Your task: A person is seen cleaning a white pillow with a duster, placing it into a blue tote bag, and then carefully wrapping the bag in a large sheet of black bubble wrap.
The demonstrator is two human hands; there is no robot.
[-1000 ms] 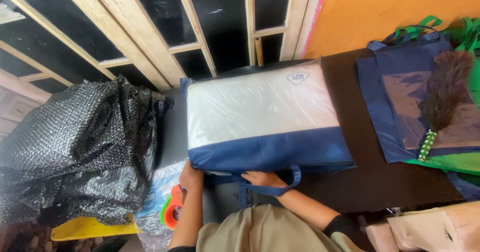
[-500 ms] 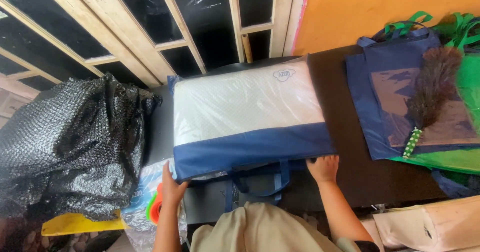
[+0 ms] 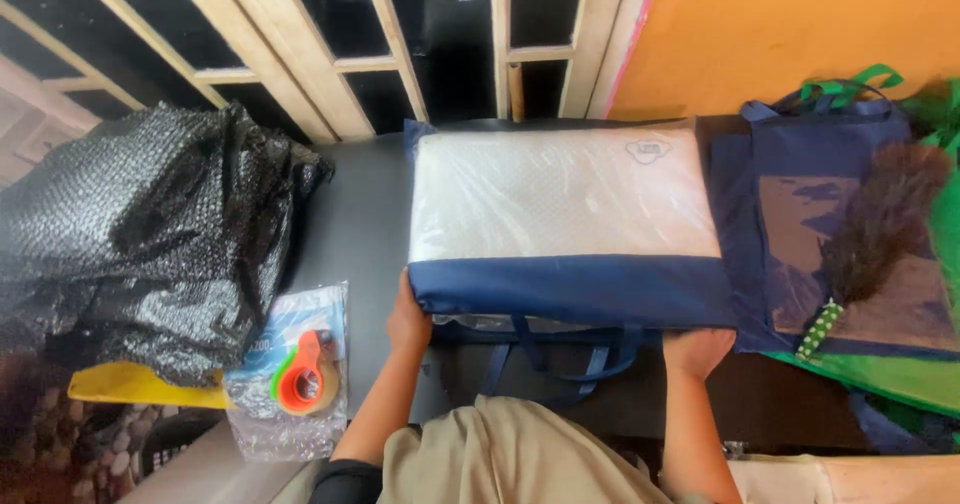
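Note:
A flat zip bag with a clear plastic top, a white pillow inside and a navy blue band lies on the dark table. Its blue carry straps hang over the near edge. My left hand grips the bag's near left corner. My right hand holds its near right corner from below. Both forearms reach up from the bottom of the view.
A heap of black bubble wrap fills the left. An orange tape dispenser lies on a clear packet near it. More navy bags, a green bag and a dark feather duster lie on the right. A wooden window frame stands behind.
My right hand has moved from the bag's near middle to its right corner. Both hands now sit at the two near corners. The camera view has moved left, so the bag sits farther right in the picture.

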